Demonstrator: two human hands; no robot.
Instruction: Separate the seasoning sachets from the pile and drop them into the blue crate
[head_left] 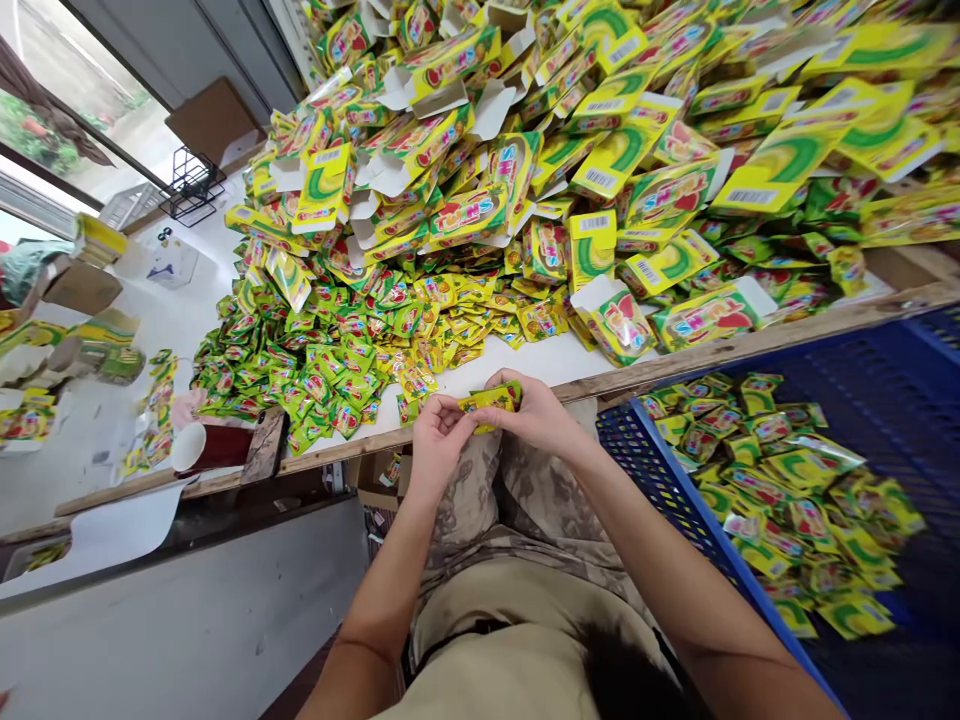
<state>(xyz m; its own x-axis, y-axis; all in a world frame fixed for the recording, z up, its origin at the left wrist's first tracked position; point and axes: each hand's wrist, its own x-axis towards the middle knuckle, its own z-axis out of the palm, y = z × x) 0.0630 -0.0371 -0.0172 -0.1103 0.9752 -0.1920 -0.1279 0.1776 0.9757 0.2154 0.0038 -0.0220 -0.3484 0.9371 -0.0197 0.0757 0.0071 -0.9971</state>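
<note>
One sachet bundle (491,399), yellow, is pinched between your left hand (437,437) and right hand (538,412). Both hands are closed on it w/ fingertips, one at each end. Its long axis runs left-right, roughly parallel to the worktop (517,362) edge, tilted slightly up toward the right. It hangs just over that edge, above your lap, so it lies dead ahead and neither hand is nearer. You can't tell how many sachets are in the bundle bc the fingers cover part of it. The loose sachet pile (315,350) lies fwd and to the left, nearer the left hand. The blue crate (675,490), holding more sachets, is just beside your right forearm. The heap of cartons (600,130) is well beyond, at the back of the worktop.
</note>
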